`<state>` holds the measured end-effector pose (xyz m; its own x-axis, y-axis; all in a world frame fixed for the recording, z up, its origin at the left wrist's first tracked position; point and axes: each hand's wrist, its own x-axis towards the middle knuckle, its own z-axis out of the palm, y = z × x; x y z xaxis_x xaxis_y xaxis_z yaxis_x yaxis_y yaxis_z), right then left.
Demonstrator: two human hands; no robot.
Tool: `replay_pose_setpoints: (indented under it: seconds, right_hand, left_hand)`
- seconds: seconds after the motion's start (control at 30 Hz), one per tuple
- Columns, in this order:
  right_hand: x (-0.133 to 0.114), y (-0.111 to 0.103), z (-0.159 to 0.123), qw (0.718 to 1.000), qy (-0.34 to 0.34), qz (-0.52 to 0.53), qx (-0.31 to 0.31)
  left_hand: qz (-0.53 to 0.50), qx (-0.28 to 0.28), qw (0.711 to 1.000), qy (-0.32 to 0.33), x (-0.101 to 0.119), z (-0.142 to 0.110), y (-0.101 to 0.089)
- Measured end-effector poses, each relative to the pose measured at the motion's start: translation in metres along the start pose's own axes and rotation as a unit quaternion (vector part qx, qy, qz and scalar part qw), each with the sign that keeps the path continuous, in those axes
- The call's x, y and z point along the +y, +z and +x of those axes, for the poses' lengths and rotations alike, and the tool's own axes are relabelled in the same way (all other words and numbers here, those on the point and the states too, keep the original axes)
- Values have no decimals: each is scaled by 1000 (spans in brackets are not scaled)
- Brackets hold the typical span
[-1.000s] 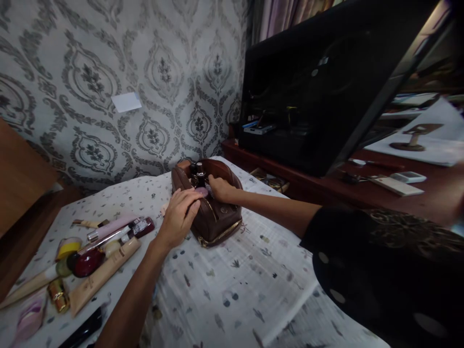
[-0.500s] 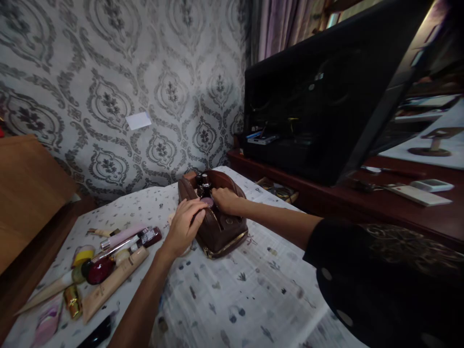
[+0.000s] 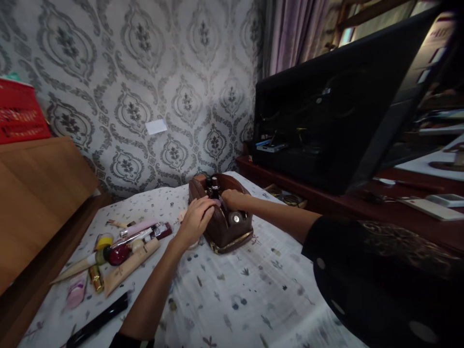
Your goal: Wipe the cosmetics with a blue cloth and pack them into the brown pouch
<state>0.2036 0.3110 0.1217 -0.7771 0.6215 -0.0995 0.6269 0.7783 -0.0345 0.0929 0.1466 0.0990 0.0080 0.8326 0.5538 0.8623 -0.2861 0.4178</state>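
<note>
A brown leather pouch [image 3: 232,231] stands open on the patterned sheet [image 3: 246,295], with dark bottle caps [image 3: 213,184] poking out of its top. My left hand [image 3: 195,221] rests on the pouch's near side, fingers curled over the open edge. From the right, my right hand [image 3: 232,198] reaches into the opening, its fingers closed round a small purplish thing I cannot make out. A pile of cosmetics [image 3: 123,246] lies to the left: tubes, a dark red round jar, a yellow-capped item and a gold lipstick.
A black flat item [image 3: 97,321] lies near the front left edge. A wooden board [image 3: 39,193] leans at left with a red box [image 3: 20,113] above. Behind the pouch, a dark wood cabinet [image 3: 344,203] carries a large black screen [image 3: 333,106] and remotes.
The view has tilted up and shifted; both hands stay at the pouch, the right hand a little deeper in the opening. Nothing was let go.
</note>
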Motion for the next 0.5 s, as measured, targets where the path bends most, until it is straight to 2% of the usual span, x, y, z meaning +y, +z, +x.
replay_pose_setpoints:
  seconds: [0.17,0.3,0.43,0.5]
  right_hand:
    - [-4,-3,-4,999,18,-27,-2]
    - [-10,-14,-12,999,17,-29,10]
    - [-20,-28,-32,999,-5,-27,40]
    - [-26,-29,-49,997,-18,-23,67]
  left_hand:
    - [-3,1,1000,3,0,1,-1]
    - [-10,7,1000,1,0,1,0]
    - [-15,11,1000,0,-2,0,1]
    - [-13,13,1000,1,-4,-1,2]
